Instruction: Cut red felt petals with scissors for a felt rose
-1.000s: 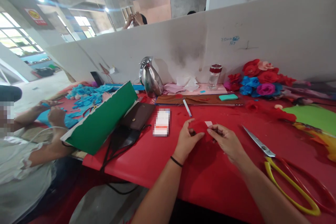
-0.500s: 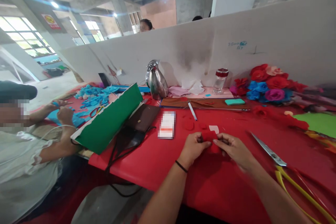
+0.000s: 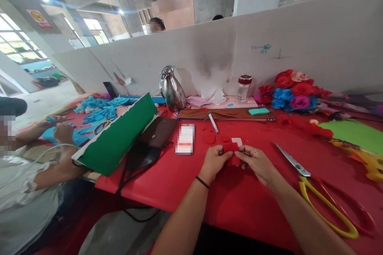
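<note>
Head view: the left hand (image 3: 214, 160) and right hand (image 3: 257, 162) pinch a small red piece (image 3: 231, 148) between their fingers, just above the red bench (image 3: 185, 175). The fingers hide most of it; its shape is unclear. Yellow-handled scissors (image 3: 314, 185) lie right.

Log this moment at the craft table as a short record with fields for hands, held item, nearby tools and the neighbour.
left hand: left hand pinches the red piece from its left
right hand: right hand pinches the same piece from its right
tools: scissors with yellow and red handles lie to the right on the red table cover; a pen lies beyond the hands
back edge: steel jug, jar with red lid, pile of paper flowers
neighbour: a co-worker's hands over blue paper pieces
</note>
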### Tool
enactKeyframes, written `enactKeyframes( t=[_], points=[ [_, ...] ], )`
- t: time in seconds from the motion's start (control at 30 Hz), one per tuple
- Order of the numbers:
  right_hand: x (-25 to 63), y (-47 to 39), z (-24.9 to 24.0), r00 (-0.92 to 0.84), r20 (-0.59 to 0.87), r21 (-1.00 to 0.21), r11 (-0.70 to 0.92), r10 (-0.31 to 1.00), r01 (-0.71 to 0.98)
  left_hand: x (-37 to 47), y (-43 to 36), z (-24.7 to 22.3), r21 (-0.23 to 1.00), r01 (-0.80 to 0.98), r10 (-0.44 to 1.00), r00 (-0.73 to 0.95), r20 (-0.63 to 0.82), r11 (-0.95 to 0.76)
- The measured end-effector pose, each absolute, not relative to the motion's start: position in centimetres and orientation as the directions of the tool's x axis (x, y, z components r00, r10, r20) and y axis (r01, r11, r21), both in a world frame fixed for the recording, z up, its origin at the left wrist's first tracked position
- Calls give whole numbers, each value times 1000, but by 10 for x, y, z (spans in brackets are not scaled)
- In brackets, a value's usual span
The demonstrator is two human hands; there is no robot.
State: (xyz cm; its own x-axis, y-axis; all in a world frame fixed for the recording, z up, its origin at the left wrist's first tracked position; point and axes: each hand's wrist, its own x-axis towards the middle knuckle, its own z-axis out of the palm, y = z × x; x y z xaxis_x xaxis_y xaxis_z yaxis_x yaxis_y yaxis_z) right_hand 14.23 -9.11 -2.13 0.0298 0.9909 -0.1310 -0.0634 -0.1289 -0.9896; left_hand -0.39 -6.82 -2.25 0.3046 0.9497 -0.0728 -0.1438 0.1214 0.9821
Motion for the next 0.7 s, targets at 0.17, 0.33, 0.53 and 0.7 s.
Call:
enactKeyframes(
  t=[0.17, 0.33, 0.53, 0.7],
  points=[
    [142, -89, -26, 54, -74, -996, -72, 996, -43, -4, -68, -22, 974, -187, 962, 264, -74, 126],
    [141, -90, -25, 116, 0, -999, -5, 993, 42, -3, -71, -17, 972, -222, 964, 267, -15, 76],
    [123, -123, -29, 145, 82, -994, 70, 986, 88, -8, -103, -18, 981, -192, 982, 188, -3, 40],
    [106, -151, -38, 158, 32, -999, 34, 987, -11, -19, -130, -24, 986, -143, 992, 95, -77, 90]
  ],
)
